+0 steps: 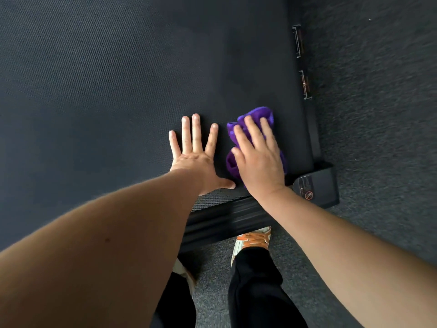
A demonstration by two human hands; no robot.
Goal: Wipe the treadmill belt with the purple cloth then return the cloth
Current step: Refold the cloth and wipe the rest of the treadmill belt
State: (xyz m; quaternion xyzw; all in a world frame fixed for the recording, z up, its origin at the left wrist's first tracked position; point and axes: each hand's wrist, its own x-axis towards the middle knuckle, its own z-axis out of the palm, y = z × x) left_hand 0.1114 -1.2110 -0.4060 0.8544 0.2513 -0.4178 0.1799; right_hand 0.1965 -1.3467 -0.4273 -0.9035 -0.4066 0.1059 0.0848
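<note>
The dark treadmill belt (113, 86) fills most of the view. A crumpled purple cloth (257, 114) lies on the belt near its rear right corner. My right hand (259, 157) presses flat on top of the cloth, fingers spread, covering its middle. My left hand (196, 152) lies flat on the bare belt just left of the cloth, fingers apart, holding nothing; its thumb nearly touches the cloth's lower edge.
The black side rail (307, 110) runs along the belt's right edge, with an end cap (316, 185) at the corner. The rear roller cover (224, 221) is below my hands. Grey carpet (378, 102) surrounds the treadmill. My legs and an orange-laced shoe (254, 240) stand behind it.
</note>
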